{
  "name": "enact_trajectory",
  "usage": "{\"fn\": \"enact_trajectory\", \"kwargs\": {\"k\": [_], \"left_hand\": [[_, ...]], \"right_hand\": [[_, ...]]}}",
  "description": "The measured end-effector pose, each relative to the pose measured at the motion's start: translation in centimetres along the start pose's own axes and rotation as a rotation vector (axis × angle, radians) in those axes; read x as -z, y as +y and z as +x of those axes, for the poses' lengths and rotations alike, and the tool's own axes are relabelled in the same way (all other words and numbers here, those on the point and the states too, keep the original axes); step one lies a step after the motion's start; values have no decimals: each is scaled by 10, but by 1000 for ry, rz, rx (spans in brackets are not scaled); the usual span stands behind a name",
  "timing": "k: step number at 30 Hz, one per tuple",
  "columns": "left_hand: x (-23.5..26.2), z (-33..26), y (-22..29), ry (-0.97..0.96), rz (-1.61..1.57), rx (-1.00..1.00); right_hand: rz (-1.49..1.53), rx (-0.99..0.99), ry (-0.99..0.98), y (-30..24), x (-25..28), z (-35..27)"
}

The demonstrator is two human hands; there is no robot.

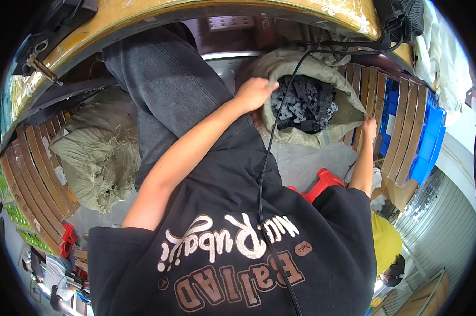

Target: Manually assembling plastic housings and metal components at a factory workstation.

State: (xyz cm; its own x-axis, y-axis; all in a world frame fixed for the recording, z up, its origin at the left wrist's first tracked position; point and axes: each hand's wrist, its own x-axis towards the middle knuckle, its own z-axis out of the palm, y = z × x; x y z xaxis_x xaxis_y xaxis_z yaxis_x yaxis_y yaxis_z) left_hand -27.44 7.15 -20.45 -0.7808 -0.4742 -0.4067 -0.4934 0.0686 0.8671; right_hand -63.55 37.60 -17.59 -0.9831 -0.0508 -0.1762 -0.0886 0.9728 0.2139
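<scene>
A woven grey-green sack (306,138) stands with its mouth wide, to the right of my legs. Inside lies a heap of small black and dark grey parts (303,105), like moulded plastic pieces; their exact kind is unclear. My left hand (254,95) is closed on the near left of the sack's rim, thumb toward the opening. At the right, my right hand (370,128) pinches the rim and draws it out to a point. A black cable (269,145) hangs in front of the sack's left edge.
A wooden table edge (190,17) curves across the top. Another sack (93,163), frayed, sits at the left beside stacked brown boards (40,174). More boards (404,126) and blue bins (429,142) are at the right. A red plastic object (322,183) stands behind my right arm. People are farther back.
</scene>
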Motion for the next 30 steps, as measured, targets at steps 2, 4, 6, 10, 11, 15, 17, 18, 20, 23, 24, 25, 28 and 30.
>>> {"fn": "enact_trajectory", "kwargs": {"k": [2,4,6,10,11,15,17,18,20,23,24,25,28,30], "left_hand": [[-1,-12,8,-89,-52,-96],[6,-15,16,-107,-50,-74],[8,-15,18,-118,-50,-54],[5,-12,15,-76,-47,-97],[3,-11,13,-69,-8,-123],[-5,-6,11,-27,-35,-175],[-2,-8,9,7,-41,-124],[1,-8,5,16,-33,-114],[0,-7,7,10,-45,-82],[-2,-4,11,28,-3,-52],[-2,-3,12,26,-3,-53],[-1,-2,12,35,2,-13],[1,-1,10,60,45,34],[2,1,10,72,81,31]], "right_hand": [[92,-50,0,11,-5,1],[282,-90,-118,0,-16,-8],[185,-27,-148,-12,-27,-26],[89,-60,-257,-10,-54,-68],[60,-63,-303,-5,-57,-79],[-71,-234,-69,63,-77,-84],[-6,-321,-176,74,-61,-80],[27,-294,-220,58,-47,-83],[193,-260,-189,66,-36,-71],[359,-218,-246,58,-33,-54],[427,-175,-280,51,-30,-49],[430,-172,-282,40,-28,-46],[437,-35,-407,-8,-11,-50],[403,0,-512,-32,5,-53]]}}
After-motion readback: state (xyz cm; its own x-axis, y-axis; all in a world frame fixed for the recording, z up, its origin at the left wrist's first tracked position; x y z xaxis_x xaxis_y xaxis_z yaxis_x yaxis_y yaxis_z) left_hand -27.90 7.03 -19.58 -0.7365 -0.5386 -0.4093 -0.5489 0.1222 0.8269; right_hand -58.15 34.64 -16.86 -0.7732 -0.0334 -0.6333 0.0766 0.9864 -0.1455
